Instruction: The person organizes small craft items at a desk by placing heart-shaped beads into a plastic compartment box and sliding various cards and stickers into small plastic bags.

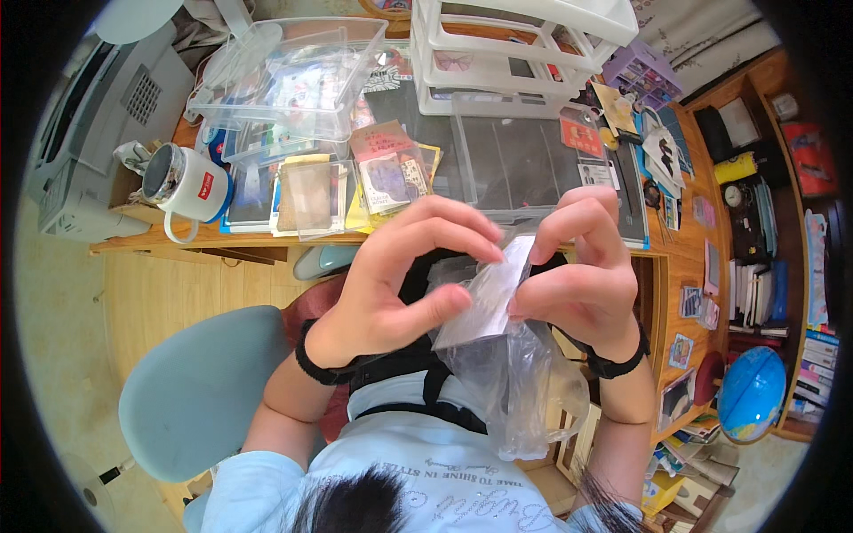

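A white paper slip [484, 300] is held up above my lap, tilted. My right hand [582, 266] is closed on its right edge, pinching it between thumb and bent fingers. On the other side, my left hand [400, 266] curves round the slip with thumb and fingers apart; its fingertips are at the slip's upper edge, and its thumb tip is by the left edge. Crumpled clear plastic bags [524, 391] hang beneath and behind the slip, close to my right hand. How the bags are held is hidden.
On the desk stand a clear plastic tray [346, 115], a clear lidded case [511, 160], sleeved cards [391, 178] and a white drawer rack [524, 53]. A white mug [200, 186] and a printer [115, 124] are left. A chair [200, 391] stands lower left, a globe [752, 393] right.
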Demonstrator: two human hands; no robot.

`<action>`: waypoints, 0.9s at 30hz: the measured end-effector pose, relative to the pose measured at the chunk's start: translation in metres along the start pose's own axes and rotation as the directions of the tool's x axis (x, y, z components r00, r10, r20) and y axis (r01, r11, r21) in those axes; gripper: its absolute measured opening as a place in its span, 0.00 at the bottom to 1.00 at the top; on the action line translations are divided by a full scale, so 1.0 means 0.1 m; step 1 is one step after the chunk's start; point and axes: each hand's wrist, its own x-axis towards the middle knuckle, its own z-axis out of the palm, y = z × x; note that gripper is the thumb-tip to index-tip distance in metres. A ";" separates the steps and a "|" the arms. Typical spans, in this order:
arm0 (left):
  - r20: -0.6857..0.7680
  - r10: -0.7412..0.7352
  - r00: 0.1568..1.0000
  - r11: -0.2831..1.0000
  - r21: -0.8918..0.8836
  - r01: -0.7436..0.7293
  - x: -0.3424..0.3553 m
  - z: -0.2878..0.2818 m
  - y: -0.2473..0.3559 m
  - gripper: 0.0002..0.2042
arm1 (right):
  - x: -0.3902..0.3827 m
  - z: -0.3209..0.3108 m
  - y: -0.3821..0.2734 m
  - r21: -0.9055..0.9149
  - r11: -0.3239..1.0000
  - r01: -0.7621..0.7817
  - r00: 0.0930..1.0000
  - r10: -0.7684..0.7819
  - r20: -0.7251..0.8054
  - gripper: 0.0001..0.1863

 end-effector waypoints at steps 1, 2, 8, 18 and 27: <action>0.026 -0.001 1.000 0.999 -0.044 0.002 0.01 0.02 0.04 0.13 | 0.00 0.00 0.01 -0.018 1.000 0.016 1.000 -0.016 0.007 0.10; 0.026 -0.003 1.000 0.999 -0.046 0.004 0.03 0.04 0.05 0.13 | -0.01 0.00 0.02 -0.036 0.999 0.033 0.999 -0.032 0.014 0.11; 0.182 -0.141 0.973 0.966 -0.190 0.175 0.04 0.07 0.01 0.12 | -0.02 0.03 0.01 0.025 0.999 0.027 1.000 -0.027 0.005 0.10; -0.010 0.058 0.998 0.997 -0.041 -0.058 0.09 0.07 -0.04 0.11 | -0.05 -0.04 0.04 -0.027 0.999 -0.018 0.998 0.019 0.057 0.11; -0.023 0.097 0.995 0.994 -0.039 -0.098 0.08 0.12 -0.05 0.15 | -0.08 -0.01 0.01 -0.013 0.999 -0.037 0.999 0.037 -0.013 0.10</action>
